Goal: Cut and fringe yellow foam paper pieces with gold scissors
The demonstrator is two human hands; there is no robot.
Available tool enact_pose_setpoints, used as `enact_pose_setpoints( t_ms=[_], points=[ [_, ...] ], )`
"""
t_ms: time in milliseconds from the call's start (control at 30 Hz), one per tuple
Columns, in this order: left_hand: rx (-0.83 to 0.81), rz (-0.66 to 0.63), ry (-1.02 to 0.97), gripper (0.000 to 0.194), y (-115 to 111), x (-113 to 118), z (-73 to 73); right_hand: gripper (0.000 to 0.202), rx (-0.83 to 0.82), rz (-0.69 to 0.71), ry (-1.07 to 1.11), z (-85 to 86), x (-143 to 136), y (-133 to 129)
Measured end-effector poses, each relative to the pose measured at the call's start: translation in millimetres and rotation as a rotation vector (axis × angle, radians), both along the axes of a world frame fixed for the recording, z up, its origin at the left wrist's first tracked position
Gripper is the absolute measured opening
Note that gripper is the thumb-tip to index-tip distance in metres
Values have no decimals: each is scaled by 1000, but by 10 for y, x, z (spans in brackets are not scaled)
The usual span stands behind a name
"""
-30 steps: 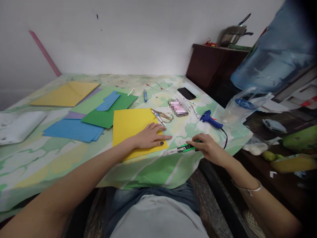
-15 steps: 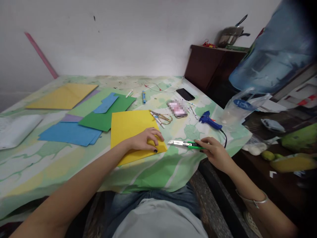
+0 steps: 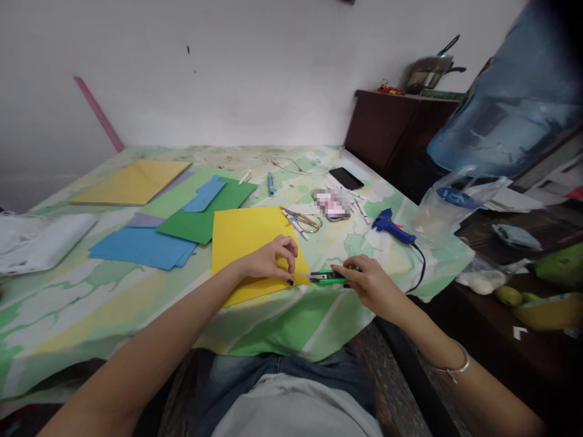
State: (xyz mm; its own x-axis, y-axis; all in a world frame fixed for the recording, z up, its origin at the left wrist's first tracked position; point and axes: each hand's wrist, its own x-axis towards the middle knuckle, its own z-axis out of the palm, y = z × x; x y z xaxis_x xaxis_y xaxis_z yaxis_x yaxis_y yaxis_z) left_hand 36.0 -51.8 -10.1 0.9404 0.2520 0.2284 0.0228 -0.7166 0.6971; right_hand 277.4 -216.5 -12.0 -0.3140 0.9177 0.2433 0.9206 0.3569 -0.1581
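Observation:
My left hand point(image 3: 273, 260) lies on a yellow sheet point(image 3: 248, 233) near its right front corner. Its fingers are curled, with thumb and forefinger closed together at the paper. In my right hand point(image 3: 371, 282) is a green utility knife point(image 3: 330, 277), held low over the table edge. The knife's blade lies over the corner of the yellow sheet and points at my left thumb; whether it cuts into the paper I cannot tell. Gold-handled scissors point(image 3: 310, 222) and a white marker point(image 3: 295, 226) lie by the sheet's right edge.
Blue sheets point(image 3: 141, 247), a green sheet point(image 3: 191, 226) and a yellow board point(image 3: 134, 182) lie left. A blue glue gun point(image 3: 392, 227), a phone point(image 3: 346, 178) and a blurred pink item point(image 3: 331, 204) lie right. A large water bottle point(image 3: 505, 115) stands beyond the right edge.
My right hand has moved left with the utility knife, bringing its blade from beside the yellow sheet onto its corner. My left fingers have curled in more. The view has shifted slightly.

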Motion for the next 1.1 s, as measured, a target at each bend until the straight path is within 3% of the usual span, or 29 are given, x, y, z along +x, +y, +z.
enact_pose_setpoints(
  t_ms=[233,433,533,667,1100],
  points=[
    [44,-35,41,18,-28,-15,41,50,-2,65,-10,17,-48,102],
    [232,18,76,17,-138,-184,21,49,-14,89,-23,55,-48,92],
    [341,94,111,29,-168,-239,-29,47,-21,100,-26,75,-57,88],
    [456,87,173,40,-179,-238,-74,46,-27,117,-21,89,-57,97],
    [440,104,168,37,-186,-243,-81,47,-48,135,39,160,-18,50]
  ],
)
